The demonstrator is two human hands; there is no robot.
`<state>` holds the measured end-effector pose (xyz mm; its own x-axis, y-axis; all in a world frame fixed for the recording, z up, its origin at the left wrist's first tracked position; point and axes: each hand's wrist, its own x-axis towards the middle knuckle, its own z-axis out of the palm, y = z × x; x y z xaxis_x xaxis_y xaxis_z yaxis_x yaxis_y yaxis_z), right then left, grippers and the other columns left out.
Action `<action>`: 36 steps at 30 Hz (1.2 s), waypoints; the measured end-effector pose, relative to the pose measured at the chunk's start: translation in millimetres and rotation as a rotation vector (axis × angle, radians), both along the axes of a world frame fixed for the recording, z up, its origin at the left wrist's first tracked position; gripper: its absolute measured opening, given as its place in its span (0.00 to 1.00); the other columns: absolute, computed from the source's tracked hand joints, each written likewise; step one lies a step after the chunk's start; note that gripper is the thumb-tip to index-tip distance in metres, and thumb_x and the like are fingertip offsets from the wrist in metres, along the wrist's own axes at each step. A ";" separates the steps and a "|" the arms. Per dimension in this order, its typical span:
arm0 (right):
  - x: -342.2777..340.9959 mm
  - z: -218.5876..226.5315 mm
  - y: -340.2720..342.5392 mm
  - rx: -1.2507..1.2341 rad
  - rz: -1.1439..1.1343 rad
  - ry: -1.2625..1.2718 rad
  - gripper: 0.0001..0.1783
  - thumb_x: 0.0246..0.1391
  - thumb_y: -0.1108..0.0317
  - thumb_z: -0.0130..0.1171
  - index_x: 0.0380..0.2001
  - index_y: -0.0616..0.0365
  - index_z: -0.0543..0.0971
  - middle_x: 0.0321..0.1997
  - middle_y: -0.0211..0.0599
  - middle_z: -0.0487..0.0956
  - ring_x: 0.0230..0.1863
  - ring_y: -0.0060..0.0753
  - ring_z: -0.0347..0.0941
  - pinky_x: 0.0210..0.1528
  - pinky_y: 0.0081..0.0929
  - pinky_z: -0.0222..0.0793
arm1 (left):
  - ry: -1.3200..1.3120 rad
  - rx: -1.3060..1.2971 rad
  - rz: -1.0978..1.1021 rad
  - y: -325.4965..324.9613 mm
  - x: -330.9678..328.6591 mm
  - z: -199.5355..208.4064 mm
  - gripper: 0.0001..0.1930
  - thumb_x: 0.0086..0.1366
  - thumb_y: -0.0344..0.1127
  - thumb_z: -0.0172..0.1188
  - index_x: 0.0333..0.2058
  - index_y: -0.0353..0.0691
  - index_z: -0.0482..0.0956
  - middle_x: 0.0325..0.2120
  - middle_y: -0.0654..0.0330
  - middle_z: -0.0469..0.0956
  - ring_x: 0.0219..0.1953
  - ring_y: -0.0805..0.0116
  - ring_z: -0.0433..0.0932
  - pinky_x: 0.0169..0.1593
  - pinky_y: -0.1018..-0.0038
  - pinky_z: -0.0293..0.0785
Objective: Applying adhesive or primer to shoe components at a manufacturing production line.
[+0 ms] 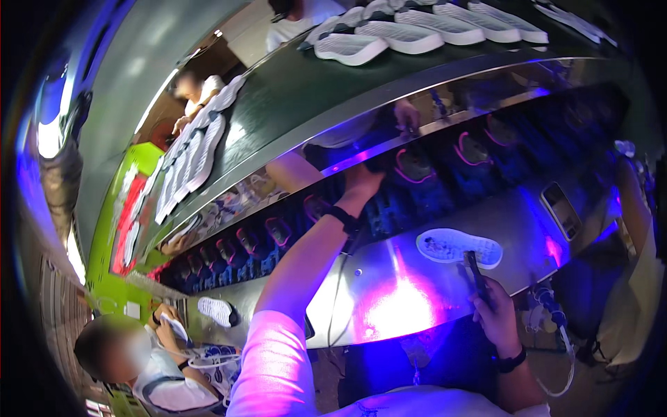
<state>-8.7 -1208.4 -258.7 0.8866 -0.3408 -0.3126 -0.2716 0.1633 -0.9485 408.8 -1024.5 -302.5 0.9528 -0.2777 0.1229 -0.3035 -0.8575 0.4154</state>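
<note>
My left hand (363, 182) reaches forward over the dark conveyor (389, 208), in the row of dark shoe uppers. Its fingers are lost in the shadow there, so whether they grip anything does not show. The nearest upper with a pink-lit rim (415, 167) is just right of it. Low on the right, my right hand (497, 316) is closed round a dark, slim, long-handled tool (477, 273), pointing up and away from me. The tool's tip overlaps the edge of a white shoe sole (448, 244) lying on the metal bench; whether they touch is unclear.
A phone (560, 210) lies on the metal bench (389, 278) at the right. Another white sole (217, 312) is at the left, near a seated co-worker (167, 361). White soles (399, 36) line the dark green upper surface. A thin cable (338, 292) crosses the bench.
</note>
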 end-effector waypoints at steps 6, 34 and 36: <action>-15.2 12.3 0.2 -0.077 -0.042 0.019 0.23 0.60 0.80 0.60 0.59 0.68 0.73 0.36 0.35 0.81 0.26 0.18 0.73 0.30 0.21 0.71 | 0.015 0.048 0.062 -83.2 12.9 -60.5 0.54 0.51 0.58 0.74 0.68 0.35 0.57 0.62 0.41 0.68 0.66 0.41 0.66 0.70 0.55 0.60; -52.3 49.7 9.6 -0.334 -0.032 -0.143 0.22 0.63 0.74 0.60 0.60 0.64 0.76 0.33 0.34 0.83 0.32 0.18 0.76 0.37 0.20 0.72 | -0.093 0.163 -0.712 66.2 -306.6 101.1 0.40 0.52 0.57 0.71 0.57 0.34 0.74 0.48 0.43 0.79 0.55 0.44 0.76 0.57 0.53 0.71; -61.3 54.9 8.3 -0.182 -0.045 -0.069 0.20 0.64 0.72 0.60 0.58 0.65 0.77 0.29 0.28 0.80 0.26 0.11 0.68 0.28 0.13 0.62 | -0.058 0.435 -0.455 43.6 -316.8 67.8 0.44 0.50 0.62 0.69 0.55 0.29 0.74 0.45 0.42 0.79 0.51 0.47 0.78 0.54 0.55 0.72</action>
